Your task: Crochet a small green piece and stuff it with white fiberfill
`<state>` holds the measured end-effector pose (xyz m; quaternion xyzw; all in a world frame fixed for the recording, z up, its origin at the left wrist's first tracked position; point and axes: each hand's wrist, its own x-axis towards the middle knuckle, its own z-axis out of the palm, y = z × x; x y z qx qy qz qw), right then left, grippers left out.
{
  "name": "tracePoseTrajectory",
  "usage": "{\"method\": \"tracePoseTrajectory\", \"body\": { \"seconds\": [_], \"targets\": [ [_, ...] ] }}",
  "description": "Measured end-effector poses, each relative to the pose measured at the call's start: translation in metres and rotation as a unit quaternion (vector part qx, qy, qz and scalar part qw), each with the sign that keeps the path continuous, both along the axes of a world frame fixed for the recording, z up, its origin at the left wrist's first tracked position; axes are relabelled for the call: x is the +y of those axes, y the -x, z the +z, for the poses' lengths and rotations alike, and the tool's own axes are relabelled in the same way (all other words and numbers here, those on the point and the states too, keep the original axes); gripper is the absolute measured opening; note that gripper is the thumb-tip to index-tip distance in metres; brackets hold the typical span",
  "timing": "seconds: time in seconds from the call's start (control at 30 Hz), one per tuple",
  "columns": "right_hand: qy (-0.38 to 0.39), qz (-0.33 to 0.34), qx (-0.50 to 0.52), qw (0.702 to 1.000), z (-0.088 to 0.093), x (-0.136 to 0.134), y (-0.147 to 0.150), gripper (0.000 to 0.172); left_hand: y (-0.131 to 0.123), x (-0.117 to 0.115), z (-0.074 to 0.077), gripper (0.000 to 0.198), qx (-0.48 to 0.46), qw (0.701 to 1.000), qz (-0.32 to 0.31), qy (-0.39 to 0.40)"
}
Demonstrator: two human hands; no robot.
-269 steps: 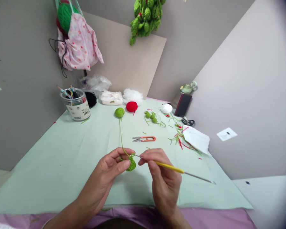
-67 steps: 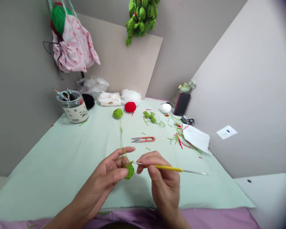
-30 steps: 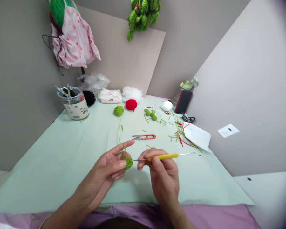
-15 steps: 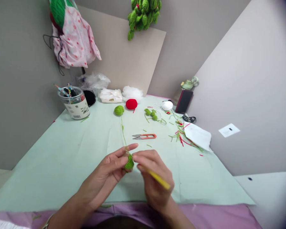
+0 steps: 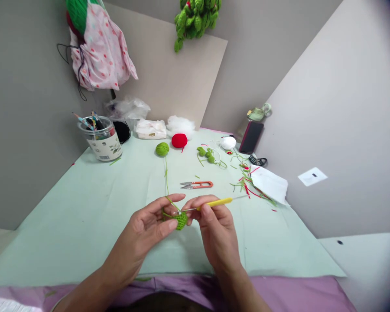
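My left hand (image 5: 149,227) pinches a small green crochet piece (image 5: 181,220) between thumb and fingers, with the forefinger stretched out and green yarn running over it. That yarn leads away to a green yarn ball (image 5: 162,149) farther back on the table. My right hand (image 5: 216,229) grips a yellow-handled crochet hook (image 5: 211,203), whose metal tip meets the green piece. Both hands hover above the pale green table cover (image 5: 84,208) near its front edge.
Orange thread snips (image 5: 196,185) lie just beyond my hands. Farther back are a red crochet ball (image 5: 179,140), small green crochet pieces (image 5: 206,155), white stuffing (image 5: 181,124), a jar of tools (image 5: 100,138), yarn scraps and white paper (image 5: 268,184), and a dark phone (image 5: 251,137).
My right hand has turned the hook from pointing down toward me to pointing up and right again, its tip back in the green piece. My left hand keeps its hold.
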<state>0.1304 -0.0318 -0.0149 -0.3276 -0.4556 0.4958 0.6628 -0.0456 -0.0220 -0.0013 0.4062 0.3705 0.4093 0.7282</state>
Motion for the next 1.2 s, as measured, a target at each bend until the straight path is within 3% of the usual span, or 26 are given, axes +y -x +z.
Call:
{"method": "tracePoseTrajectory", "body": {
  "seconds": [0.2, 0.33, 0.53, 0.6, 0.73, 0.83, 0.9, 0.97, 1.07, 1.13, 1.2],
  "targets": [
    [-0.04, -0.026, -0.098, 0.994, 0.009, -0.007, -0.004, 0.021, 0.0, 0.0, 0.005, 0.036, 0.008, 0.999, 0.028, -0.017],
    [-0.117, -0.056, -0.231, 0.964, 0.013, -0.016, -0.007, 0.024, 0.0, -0.001, 0.005, 0.032, 0.053, 0.996, 0.061, -0.05],
    [-0.168, -0.078, -0.286, 0.94, 0.014, -0.019, -0.007, 0.028, -0.001, 0.001, 0.002, 0.033, 0.08, 0.992, 0.07, -0.072],
    [-0.216, -0.091, -0.338, 0.912, 0.012, -0.019, -0.005, 0.03, -0.002, 0.002, 0.001, 0.036, 0.088, 0.99, 0.082, -0.073],
    [-0.295, -0.143, -0.461, 0.824, 0.004, -0.019, -0.002, 0.043, -0.002, 0.0, 0.001, 0.045, 0.072, 0.988, 0.108, -0.084],
    [-0.324, -0.157, -0.486, 0.796, -0.002, -0.019, -0.002, 0.051, -0.002, 0.0, 0.002, 0.059, 0.004, 0.998, 0.061, -0.024],
    [-0.312, -0.153, -0.454, 0.821, -0.003, -0.019, -0.003, 0.051, -0.001, 0.003, 0.003, 0.063, -0.059, 0.997, 0.006, 0.058],
    [-0.257, -0.139, -0.376, 0.879, -0.001, -0.018, -0.003, 0.043, 0.0, 0.006, 0.003, 0.061, -0.103, 0.989, -0.015, 0.108],
    [-0.141, -0.112, -0.213, 0.96, 0.005, -0.015, -0.002, 0.024, 0.002, 0.007, 0.005, 0.055, -0.118, 0.987, -0.008, 0.105],
    [-0.107, -0.085, -0.153, 0.979, 0.008, -0.012, 0.0, 0.02, 0.001, 0.006, 0.006, 0.054, -0.102, 0.99, -0.022, 0.093],
    [-0.11, -0.062, -0.157, 0.979, 0.009, -0.009, 0.002, 0.018, 0.0, 0.004, 0.006, 0.052, -0.079, 0.993, -0.033, 0.078]
  ]
}}
